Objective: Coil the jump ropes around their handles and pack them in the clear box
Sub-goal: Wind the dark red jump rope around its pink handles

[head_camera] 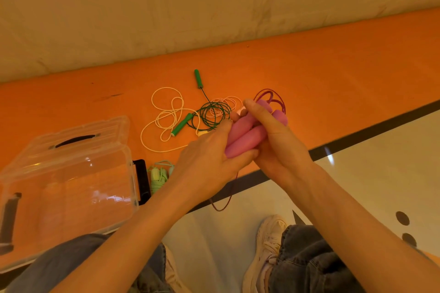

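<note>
Both my left hand [207, 150] and right hand [269, 135] grip the pink handles [245, 137]; the clear box [69, 173] at left looks empty, I think.

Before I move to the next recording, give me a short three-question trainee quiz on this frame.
1. True or false: the clear box already holds a coiled rope.
2. What do the left hand and right hand grip together?
3. Which rope lies closest to the box? A) dark green rope B) mint green rope C) cream rope

Key: 1. False, it looks empty. 2. The pink handles, purple cord looped behind. 3. B.
</note>
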Demonstrator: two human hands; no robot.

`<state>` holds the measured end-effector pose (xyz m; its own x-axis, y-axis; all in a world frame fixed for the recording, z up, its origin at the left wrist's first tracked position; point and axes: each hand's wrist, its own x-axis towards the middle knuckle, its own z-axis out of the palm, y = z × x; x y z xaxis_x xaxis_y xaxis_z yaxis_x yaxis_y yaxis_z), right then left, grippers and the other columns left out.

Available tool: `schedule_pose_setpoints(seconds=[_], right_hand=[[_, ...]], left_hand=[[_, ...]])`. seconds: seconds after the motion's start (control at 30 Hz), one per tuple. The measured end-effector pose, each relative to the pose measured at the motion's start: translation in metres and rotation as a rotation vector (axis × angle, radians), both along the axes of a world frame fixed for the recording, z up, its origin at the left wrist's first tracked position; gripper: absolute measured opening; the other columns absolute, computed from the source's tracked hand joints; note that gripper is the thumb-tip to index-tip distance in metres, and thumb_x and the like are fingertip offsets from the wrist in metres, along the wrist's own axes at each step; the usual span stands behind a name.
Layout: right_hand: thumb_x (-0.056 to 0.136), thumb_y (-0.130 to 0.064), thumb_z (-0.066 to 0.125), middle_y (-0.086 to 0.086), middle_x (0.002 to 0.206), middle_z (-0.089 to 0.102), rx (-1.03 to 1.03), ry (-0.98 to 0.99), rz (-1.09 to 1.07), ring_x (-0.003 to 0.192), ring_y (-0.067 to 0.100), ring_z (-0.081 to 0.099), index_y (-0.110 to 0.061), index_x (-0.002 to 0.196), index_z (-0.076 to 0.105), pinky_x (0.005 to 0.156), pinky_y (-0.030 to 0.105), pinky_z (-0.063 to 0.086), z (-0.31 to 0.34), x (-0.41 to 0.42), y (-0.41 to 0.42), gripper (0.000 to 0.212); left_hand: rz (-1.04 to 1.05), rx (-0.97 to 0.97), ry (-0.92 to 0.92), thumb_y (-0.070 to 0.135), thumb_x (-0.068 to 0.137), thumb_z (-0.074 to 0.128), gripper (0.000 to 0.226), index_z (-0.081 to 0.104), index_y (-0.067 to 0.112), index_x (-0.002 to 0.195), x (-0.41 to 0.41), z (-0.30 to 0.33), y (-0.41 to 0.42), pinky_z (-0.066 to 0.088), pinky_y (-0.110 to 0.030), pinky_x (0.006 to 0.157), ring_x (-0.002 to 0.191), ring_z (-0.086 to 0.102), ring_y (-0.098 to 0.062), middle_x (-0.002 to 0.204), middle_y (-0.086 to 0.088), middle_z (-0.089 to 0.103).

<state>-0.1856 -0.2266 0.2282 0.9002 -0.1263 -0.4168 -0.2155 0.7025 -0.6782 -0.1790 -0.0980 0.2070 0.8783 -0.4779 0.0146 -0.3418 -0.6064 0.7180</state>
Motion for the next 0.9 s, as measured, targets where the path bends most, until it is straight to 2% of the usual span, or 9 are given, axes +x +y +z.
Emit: schedule_pose_setpoints(seconds=[0.13,0.27,0.4,0.47,0.57,0.63,0.7,0.83,0.9], right_hand=[[0.085,-0.011,0.066,0.004,0.074,0.069,-0.052,-0.031,-0.058,0.076,0.014,0.070,-0.010,0.088,0.061,0.073,0.029,0.058,0.003,0.002,0.002,0.006],[0.086,-0.007,0.064,0.009,0.081,0.070,-0.118,-0.088,-0.049,0.084,0.018,0.070,-0.006,0.088,0.063,0.080,0.033,0.058,0.003,0.004,0.001,0.002],[0.087,-0.005,0.062,0.010,0.084,0.070,-0.128,-0.116,-0.053,0.085,0.019,0.071,-0.005,0.090,0.063,0.079,0.034,0.058,0.003,0.005,-0.002,0.003],[0.087,-0.004,0.062,0.009,0.082,0.070,-0.112,-0.121,-0.063,0.086,0.020,0.071,-0.006,0.087,0.064,0.081,0.034,0.058,0.002,0.005,-0.003,0.003],[0.088,-0.004,0.060,0.011,0.082,0.069,-0.102,-0.125,-0.096,0.088,0.022,0.070,-0.005,0.085,0.064,0.084,0.033,0.057,0.002,0.007,-0.005,0.005],[0.089,-0.003,0.059,0.010,0.080,0.068,-0.093,-0.119,-0.116,0.086,0.021,0.070,-0.005,0.084,0.064,0.085,0.033,0.057,0.001,0.008,-0.005,0.006],[0.089,-0.003,0.059,0.008,0.075,0.067,-0.072,-0.111,-0.120,0.083,0.019,0.070,-0.005,0.082,0.063,0.085,0.032,0.056,0.000,0.008,-0.005,0.009],[0.089,-0.002,0.057,0.006,0.071,0.066,-0.042,-0.098,-0.130,0.078,0.016,0.069,-0.006,0.079,0.062,0.082,0.032,0.056,-0.002,0.008,-0.006,0.012],[0.089,-0.003,0.058,0.007,0.073,0.065,-0.016,-0.083,-0.131,0.076,0.015,0.069,-0.005,0.081,0.061,0.083,0.032,0.055,-0.002,0.008,-0.009,0.009]], left_hand=[[0.010,-0.001,0.009,0.062,0.082,0.056,0.055,0.042,0.031,0.125,0.000,0.003,0.000,0.051,-0.042,0.072,0.088,0.062,-0.021,0.101,0.004,0.062],[0.038,0.037,-0.011,0.044,0.083,0.062,0.041,0.040,0.021,0.109,-0.001,0.008,-0.003,0.049,-0.044,0.069,0.083,0.059,-0.026,0.091,0.002,0.054],[-0.007,0.026,0.009,0.031,0.079,0.069,0.045,0.041,0.022,0.113,0.005,0.010,0.002,0.046,-0.034,0.069,0.084,0.056,-0.019,0.097,0.005,0.053],[-0.011,0.013,0.006,0.035,0.077,0.072,0.044,0.043,0.025,0.109,0.007,0.010,0.005,0.044,-0.035,0.066,0.082,0.055,-0.017,0.095,0.007,0.054],[0.025,0.137,-0.117,0.057,0.077,0.067,0.042,0.039,0.032,0.097,0.004,0.008,0.006,0.036,-0.033,0.061,0.075,0.044,-0.013,0.079,0.015,0.040],[0.030,0.190,-0.148,0.061,0.080,0.062,0.043,0.039,0.030,0.098,0.002,0.006,0.006,0.032,-0.033,0.060,0.076,0.042,-0.013,0.076,0.016,0.036],[0.008,0.189,-0.144,0.055,0.082,0.063,0.044,0.041,0.027,0.108,0.003,0.004,0.006,0.031,-0.032,0.061,0.082,0.050,-0.018,0.084,0.014,0.040],[-0.017,0.164,-0.185,0.035,0.078,0.069,0.052,0.039,0.024,0.119,0.004,0.003,0.005,0.040,-0.034,0.061,0.088,0.058,-0.025,0.100,0.004,0.054],[-0.022,0.161,-0.190,0.031,0.076,0.070,0.051,0.039,0.022,0.117,0.003,0.003,0.003,0.044,-0.036,0.062,0.086,0.057,-0.026,0.099,0.004,0.051]])
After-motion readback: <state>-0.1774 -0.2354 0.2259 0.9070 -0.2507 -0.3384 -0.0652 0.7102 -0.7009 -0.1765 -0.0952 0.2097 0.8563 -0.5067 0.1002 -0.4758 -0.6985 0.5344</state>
